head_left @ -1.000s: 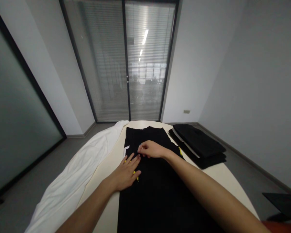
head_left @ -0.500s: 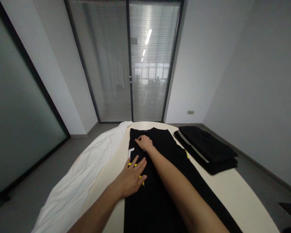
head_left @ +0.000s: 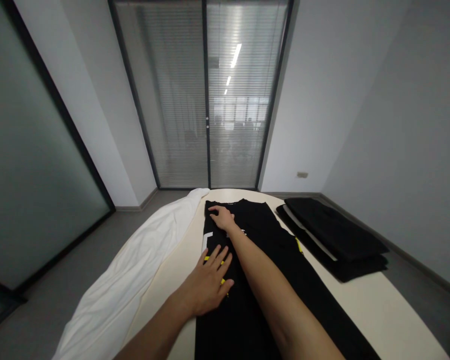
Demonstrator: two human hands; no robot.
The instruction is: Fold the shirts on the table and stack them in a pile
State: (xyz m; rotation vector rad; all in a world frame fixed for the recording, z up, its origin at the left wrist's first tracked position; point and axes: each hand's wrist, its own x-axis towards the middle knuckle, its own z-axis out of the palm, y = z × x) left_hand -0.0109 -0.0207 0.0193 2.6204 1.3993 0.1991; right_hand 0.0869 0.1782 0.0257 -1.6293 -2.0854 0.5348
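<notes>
A black T-shirt (head_left: 260, 220) with white and yellow print lies spread lengthwise on the table, its collar at the far end. My left hand (head_left: 211, 282) rests flat on its left part, fingers spread over the yellow print. Farther up, my right hand (head_left: 222, 218) touches the cloth near the far left corner. Its thumb and index finger are apart, and no cloth shows between them. My right forearm crosses above the shirt and hides part of the print.
White cloth (head_left: 142, 250) lies along the left side of the pale table (head_left: 354, 295). Folded dark garments (head_left: 330, 230) are stacked at the right, with a light layer showing among them. Beyond the table's far edge stands a glass partition with blinds (head_left: 180, 100).
The view has shifted slightly, moving the scene to the right. My right hand's fingers have spread from a closer curl near the shirt's far left corner. My left hand stays flat on the shirt.
</notes>
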